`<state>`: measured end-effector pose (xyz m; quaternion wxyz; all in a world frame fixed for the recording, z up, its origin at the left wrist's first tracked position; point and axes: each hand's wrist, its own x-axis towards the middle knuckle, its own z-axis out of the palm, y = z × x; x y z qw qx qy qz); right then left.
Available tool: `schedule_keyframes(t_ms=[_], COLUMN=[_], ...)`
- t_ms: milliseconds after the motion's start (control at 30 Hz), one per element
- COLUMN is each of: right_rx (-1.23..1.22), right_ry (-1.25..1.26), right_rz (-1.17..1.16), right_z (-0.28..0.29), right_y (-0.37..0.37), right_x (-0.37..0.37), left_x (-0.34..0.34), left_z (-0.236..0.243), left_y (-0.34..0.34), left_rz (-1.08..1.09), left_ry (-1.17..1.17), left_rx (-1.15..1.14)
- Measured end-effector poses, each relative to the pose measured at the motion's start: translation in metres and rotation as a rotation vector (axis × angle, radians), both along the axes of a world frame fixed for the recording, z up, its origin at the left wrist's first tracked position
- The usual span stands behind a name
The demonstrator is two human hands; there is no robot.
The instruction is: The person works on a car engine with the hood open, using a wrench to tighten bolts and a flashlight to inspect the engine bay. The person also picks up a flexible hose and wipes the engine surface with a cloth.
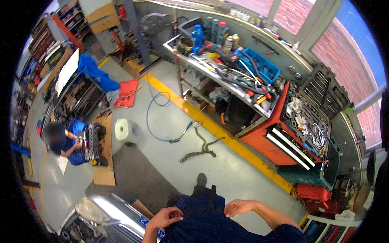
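Note:
My left hand [170, 216] is at the left of my waist, its fingers curled against my dark navy clothing [204, 224]; whether they grip cloth or something small, I cannot make out. My right hand [239, 207] is at the right of my waist, fingertips bent in at the clothing's edge, what they hold unclear. My dark shoe [201, 179] shows on the grey floor ahead. Beyond it lie a branched dark hose [198, 154] and a blue air hose [156, 133].
A cluttered metal workbench [225, 69] and red tool cabinet [263, 143] line the right. A co-worker [75, 154] crouches at an engine block [94, 141] on cardboard at left, near a pale plastic canister [123, 130]. A silver car front [107, 214] is at lower left.

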<state>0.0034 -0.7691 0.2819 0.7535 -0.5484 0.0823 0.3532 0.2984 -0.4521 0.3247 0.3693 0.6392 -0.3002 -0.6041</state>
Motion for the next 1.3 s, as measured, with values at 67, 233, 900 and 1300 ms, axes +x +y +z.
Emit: schedule_keyframes(t_ms=[67, 233, 900, 1300], right_rx=[0.054, 0.180, -0.395, -0.746], right_ry=[0.154, 0.143, 0.131, -0.182], right_rz=[-0.067, -0.315, -1.117, -0.792], right_z=[-0.007, -0.018, -0.065, -0.050], right_y=[-0.005, -0.002, -0.273, -0.523], right_x=[-0.018, -0.032, 0.077, 0.145], left_x=[0.016, 0.057, 0.179, 0.001], left_z=[-0.006, -0.039, -0.225, -0.271], left_y=[-0.043, -0.137, -0.320, -0.295], left_rz=[-0.040, -0.167, 0.163, 0.674], left_ry=[0.029, -0.040, -0.232, -0.259], left_rx=[0.042, 0.057, 0.301, 0.581])
